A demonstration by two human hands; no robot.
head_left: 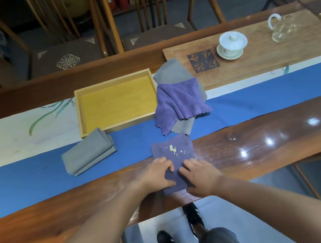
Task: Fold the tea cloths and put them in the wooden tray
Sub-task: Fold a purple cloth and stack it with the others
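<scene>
Both the left hand [157,174] and right hand [200,175] pinch the near edge of the dark cloth [173,155], lying near of the tray [116,102]; it looks light, limp, best gripped by corners.

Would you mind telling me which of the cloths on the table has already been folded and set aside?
The grey folded cloth lying just in front of the wooden tray. The purple cloth is still loosely heaped, and the embroidered cloth is under both hands.
</scene>
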